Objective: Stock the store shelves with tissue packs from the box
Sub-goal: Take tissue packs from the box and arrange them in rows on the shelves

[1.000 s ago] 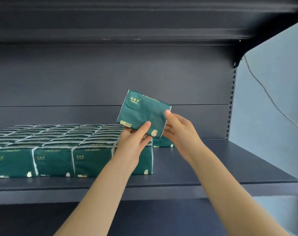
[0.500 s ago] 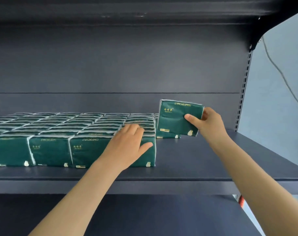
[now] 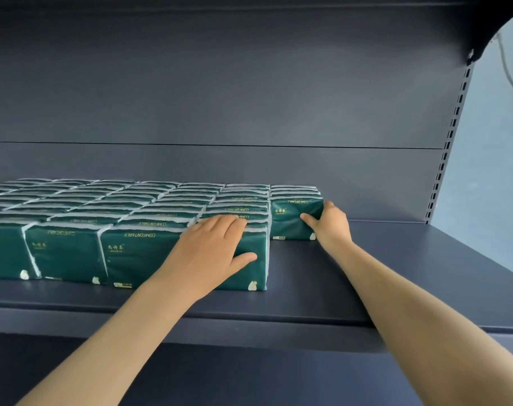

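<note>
1. Here, the right hand (image 3: 328, 225) grasps the tissue pack (image 3: 288, 221), thumb across its front face and fingers wrapped behind its right end. The pack stands upright on the shelf (image 3: 410, 273), just right of the stocked block (image 3: 103, 206), at the front of a short new row (image 3: 294, 192).
2. The left hand (image 3: 211, 253) lies flat on the block's front right corner. Its fingers are straight over the top and its thumb is on the front face, grasping nothing.
3. To seat the pack well, I would press it back against the new row and leftward until it touches the block, printed face outward.
4. The left palm should brace the block's corner, so the sideways push does not skew those rows.
5. The wrap looks soft and likely yields. Letting go is best only once the base sits flat, or the pack may tip forward.
</note>
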Demonstrator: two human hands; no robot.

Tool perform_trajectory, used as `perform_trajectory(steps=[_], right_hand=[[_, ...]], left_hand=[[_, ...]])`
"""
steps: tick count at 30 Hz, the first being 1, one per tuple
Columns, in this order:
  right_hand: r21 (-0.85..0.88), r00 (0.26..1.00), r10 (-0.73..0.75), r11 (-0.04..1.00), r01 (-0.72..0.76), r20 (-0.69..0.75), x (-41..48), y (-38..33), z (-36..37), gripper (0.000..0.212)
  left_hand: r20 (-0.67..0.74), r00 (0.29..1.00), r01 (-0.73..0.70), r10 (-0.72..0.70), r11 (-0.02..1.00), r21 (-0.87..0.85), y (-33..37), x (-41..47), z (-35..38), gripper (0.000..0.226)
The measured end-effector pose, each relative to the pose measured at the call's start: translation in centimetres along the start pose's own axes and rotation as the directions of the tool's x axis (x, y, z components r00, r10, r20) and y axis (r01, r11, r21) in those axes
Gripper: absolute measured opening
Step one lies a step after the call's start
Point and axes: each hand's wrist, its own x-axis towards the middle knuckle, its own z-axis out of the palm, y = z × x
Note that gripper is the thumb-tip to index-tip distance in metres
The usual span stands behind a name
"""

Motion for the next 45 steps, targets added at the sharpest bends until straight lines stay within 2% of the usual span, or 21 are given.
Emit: perform_trajectory(steps=[7,11,14,17,19,21,23,25,34,37,45], right_hand=[[-0.028,1.000,0.004,1.000,-0.003,0.031,0.3,0.5,-0.1,0.041],[-0.104,0.994,0.040,0.994,-0.029,0.099,-0.5,0.3,-1.3,0.039],[-0.182,0.994,0.088,0.980,-0.074,0.068,-2.1,0.0,-3.0,0.043],[-0.286,0.989,0.084,0.957,-0.047,0.118,-4.2,-1.0,-5.3,0.044],[-0.367,0.976,0.063,0.930,0.018,0.207,-6.0,-2.3,-7.2,0.041],[-0.495,0.951,0.045,0.860,0.119,0.307,-8.0,-3.9,-9.0,0.044],[-0.617,0.936,0.042,0.762,0.195,0.349,-10.5,-6.0,-10.6,0.054],[-0.673,0.938,0.038,0.706,0.219,0.344,-13.4,-8.3,-12.1,0.056],[-0.762,0.949,-0.082,0.578,0.294,0.304,-24.2,-18.6,-14.0,0.044],[-0.740,0.939,-0.153,0.581,0.338,0.309,-26.7,-21.2,-14.4,0.043],[-0.687,0.917,-0.218,0.610,0.396,0.335,-34.7,-25.5,-15.9,0.046]], left_hand=[[0.087,0.996,-0.005,0.005,1.000,0.006,0.0,0.1,-0.4,0.060],[0.077,0.997,0.005,-0.003,1.000,-0.028,0.4,0.0,-1.4,0.061],[0.189,0.982,-0.012,0.012,1.000,-0.002,0.3,0.3,-2.1,0.058],[0.289,0.957,0.019,0.000,0.998,-0.061,-0.1,0.7,-4.0,0.058],[0.288,0.957,0.063,-0.031,0.993,-0.104,-0.7,0.5,-5.7,0.058],[0.264,0.962,0.104,-0.069,0.987,-0.124,-1.6,-0.2,-7.9,0.056],[0.264,0.960,0.130,-0.096,0.985,-0.115,-2.9,-1.4,-10.2,0.055],[0.282,0.952,0.146,-0.122,0.987,-0.065,-4.5,-3.0,-12.4,0.054],[0.301,0.939,0.150,-0.167,0.985,0.080,-9.5,-10.4,-20.7,0.052],[0.295,0.938,0.149,-0.182,0.980,0.131,-10.3,-12.8,-23.7,0.052],[0.250,0.935,0.213,-0.250,0.963,0.168,-9.9,-20.1,-31.3,0.051]])
